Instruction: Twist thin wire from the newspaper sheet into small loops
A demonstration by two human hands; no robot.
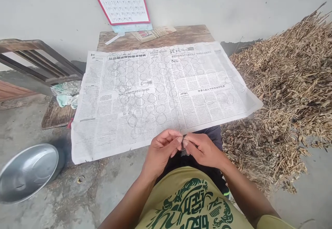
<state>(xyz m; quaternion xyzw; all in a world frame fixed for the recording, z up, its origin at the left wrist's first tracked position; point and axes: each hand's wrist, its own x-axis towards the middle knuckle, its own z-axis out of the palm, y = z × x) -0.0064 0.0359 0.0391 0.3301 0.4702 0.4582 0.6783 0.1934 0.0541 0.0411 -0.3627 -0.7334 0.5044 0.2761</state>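
My left hand (166, 149) and my right hand (198, 148) meet just in front of the newspaper's near edge, above my lap. Both are closed in a pinch, fingertip to fingertip, on a thin dark strand (183, 149) that curves below them. Whether it is wire or thread I cannot tell. Beyond the hands, the spread newspaper (95, 132) covers most of a wooden table and overhangs its front. Across the sheet lie many thin dark loops (161, 119), some linked in figure-eight shapes and rows. A faint line of them runs down towards my fingers.
A desk calendar (121, 6) and a folded paper (153, 34) are at the back of the wooden table (192, 32). Left are a wooden chair (38, 63) with cloths (66, 94) and a metal basin (28, 172). Dried stalks (282, 94) are heaped on the right.
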